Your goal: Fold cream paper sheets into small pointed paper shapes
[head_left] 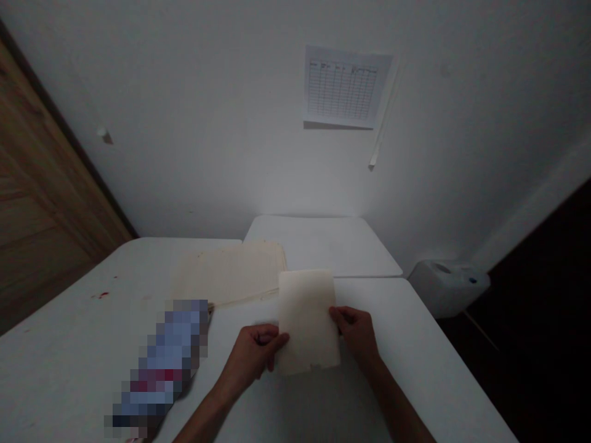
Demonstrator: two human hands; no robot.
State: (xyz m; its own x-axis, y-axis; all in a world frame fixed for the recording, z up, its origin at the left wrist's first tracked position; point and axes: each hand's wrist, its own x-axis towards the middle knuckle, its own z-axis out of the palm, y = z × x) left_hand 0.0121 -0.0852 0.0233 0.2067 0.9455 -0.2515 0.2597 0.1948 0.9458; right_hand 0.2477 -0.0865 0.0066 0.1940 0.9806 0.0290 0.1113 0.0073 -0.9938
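A cream-coloured sheet of paper (308, 320) is held up over the white table, with a small nick in its lower edge. My left hand (258, 351) pinches its left edge, thumb on the near face. On the opposite edge, my right hand (357, 329) grips the sheet between thumb and fingers. Behind and to the left lies a larger cream sheet or thin stack (231, 274) with uneven edges, partly covered by the held paper. A pixelated blue and red object (170, 357) lies left of my left hand; its kind cannot be made out.
The white table (60, 344) has small red marks on its left side and adjoins another white tabletop (318, 243) against the wall. A printed chart (344, 89) hangs on the wall. A white plastic container (450, 289) stands beyond the right edge; a wooden door (41, 166) is at left.
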